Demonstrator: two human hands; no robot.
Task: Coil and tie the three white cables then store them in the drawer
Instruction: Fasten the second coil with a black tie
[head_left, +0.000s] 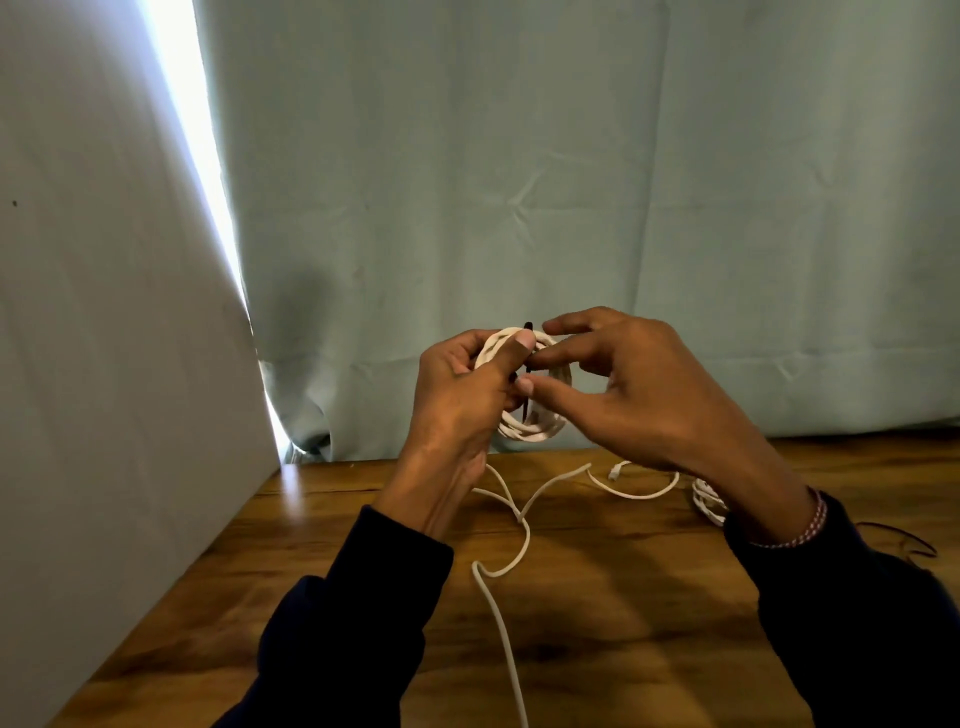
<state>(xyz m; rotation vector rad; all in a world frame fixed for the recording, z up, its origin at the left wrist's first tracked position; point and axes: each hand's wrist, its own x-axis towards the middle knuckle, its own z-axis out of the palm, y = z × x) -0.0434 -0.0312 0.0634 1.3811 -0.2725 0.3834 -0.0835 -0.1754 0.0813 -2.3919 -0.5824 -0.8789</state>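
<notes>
My left hand (457, 395) grips a coiled white cable (540, 428) held up above the wooden table (597, 597), thumb pressed on the coil's top. My right hand (639, 384) pinches a thin dark tie (528, 405) that crosses the coil. A loose white cable (511, 566) trails over the table toward me. Another loose white cable (639, 493) curves further back, its plug end by my right hand. A second white coil (707, 500) lies on the table, partly hidden behind my right wrist. No drawer is visible.
A pale green curtain (519, 208) hangs right behind the table. A white panel (104, 364) stands along the table's left edge. Thin dark ties (904, 540) lie at the right, by my right sleeve.
</notes>
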